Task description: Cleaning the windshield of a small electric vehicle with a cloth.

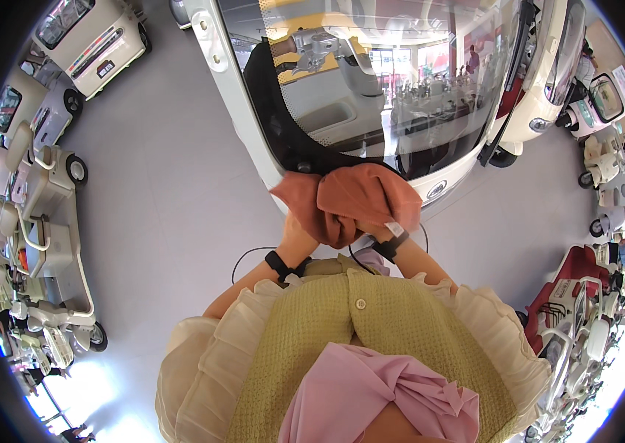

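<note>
A rust-orange cloth (371, 193) is bunched up in front of me, just before the lower edge of a small white vehicle's windshield (430, 111). My left hand (301, 230) grips its left part from below. Under the right part, my right hand (373, 228) is closed on the same cloth, a small white tag hanging near that wrist. Folds hide most of the fingers of both hands. Each wrist wears a black band, and thin dark cables loop beside them.
The white vehicle's body (242, 140) stands directly ahead, with a cream vehicle (541, 118) beside it on the right. Several small vehicles and a cargo tricycle (69, 255) line the left. Scooters and a red-and-white vehicle (567, 295) stand at right on the grey floor (157, 162).
</note>
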Action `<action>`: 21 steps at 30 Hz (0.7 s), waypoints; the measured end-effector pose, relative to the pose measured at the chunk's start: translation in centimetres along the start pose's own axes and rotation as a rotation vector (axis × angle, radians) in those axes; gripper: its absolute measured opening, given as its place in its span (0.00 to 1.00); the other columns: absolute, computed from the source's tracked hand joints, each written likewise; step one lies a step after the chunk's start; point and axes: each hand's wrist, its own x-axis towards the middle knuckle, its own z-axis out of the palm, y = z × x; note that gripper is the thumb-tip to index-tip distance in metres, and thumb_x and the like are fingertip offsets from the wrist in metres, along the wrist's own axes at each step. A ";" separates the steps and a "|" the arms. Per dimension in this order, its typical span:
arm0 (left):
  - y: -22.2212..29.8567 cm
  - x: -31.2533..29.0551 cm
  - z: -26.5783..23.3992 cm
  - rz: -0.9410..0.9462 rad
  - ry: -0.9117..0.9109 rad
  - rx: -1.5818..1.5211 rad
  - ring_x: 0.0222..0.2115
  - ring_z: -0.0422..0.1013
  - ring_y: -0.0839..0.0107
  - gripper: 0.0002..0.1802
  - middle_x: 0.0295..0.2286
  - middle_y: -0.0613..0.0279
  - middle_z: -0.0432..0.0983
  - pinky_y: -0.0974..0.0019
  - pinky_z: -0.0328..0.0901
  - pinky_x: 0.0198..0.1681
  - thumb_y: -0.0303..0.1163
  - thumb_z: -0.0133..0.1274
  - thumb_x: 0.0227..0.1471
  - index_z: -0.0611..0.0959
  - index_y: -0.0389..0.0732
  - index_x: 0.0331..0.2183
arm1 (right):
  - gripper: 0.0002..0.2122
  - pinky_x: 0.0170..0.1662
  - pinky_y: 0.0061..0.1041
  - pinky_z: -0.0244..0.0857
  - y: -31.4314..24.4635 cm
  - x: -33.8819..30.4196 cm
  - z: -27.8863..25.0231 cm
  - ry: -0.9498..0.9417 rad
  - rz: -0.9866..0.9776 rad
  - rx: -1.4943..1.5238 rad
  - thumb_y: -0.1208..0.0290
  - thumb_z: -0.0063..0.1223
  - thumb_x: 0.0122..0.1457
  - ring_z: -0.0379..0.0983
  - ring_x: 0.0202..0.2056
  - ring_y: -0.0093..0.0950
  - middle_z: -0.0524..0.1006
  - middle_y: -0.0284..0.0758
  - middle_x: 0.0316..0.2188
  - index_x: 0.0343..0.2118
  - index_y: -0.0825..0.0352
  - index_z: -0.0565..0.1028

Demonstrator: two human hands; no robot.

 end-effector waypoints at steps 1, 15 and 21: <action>-0.2 -0.2 0.2 0.029 -0.015 0.024 0.51 0.65 0.49 0.27 0.50 0.51 0.70 0.51 0.60 0.53 0.38 0.55 0.51 0.73 0.43 0.53 | 0.26 0.65 0.31 0.49 0.4 -0.7 -0.4 0.005 0.017 -0.017 0.60 0.38 0.67 0.54 0.65 0.37 0.58 0.43 0.64 0.65 0.66 0.56; 3.4 8.9 1.1 0.321 0.183 0.315 0.50 0.66 0.46 0.28 0.49 0.49 0.71 0.46 0.59 0.52 0.40 0.53 0.51 0.74 0.40 0.52 | 0.28 0.66 0.32 0.46 6.0 4.9 -13.9 0.353 -0.002 -0.273 0.58 0.38 0.66 0.50 0.66 0.39 0.55 0.45 0.65 0.66 0.66 0.53; 9.0 19.0 -2.2 0.376 0.550 0.291 0.49 0.66 0.46 0.27 0.47 0.48 0.72 0.47 0.59 0.52 0.40 0.56 0.49 0.76 0.38 0.50 | 0.29 0.67 0.32 0.45 8.0 12.6 -23.6 0.582 -0.084 -0.394 0.58 0.38 0.66 0.49 0.66 0.39 0.53 0.45 0.66 0.66 0.66 0.52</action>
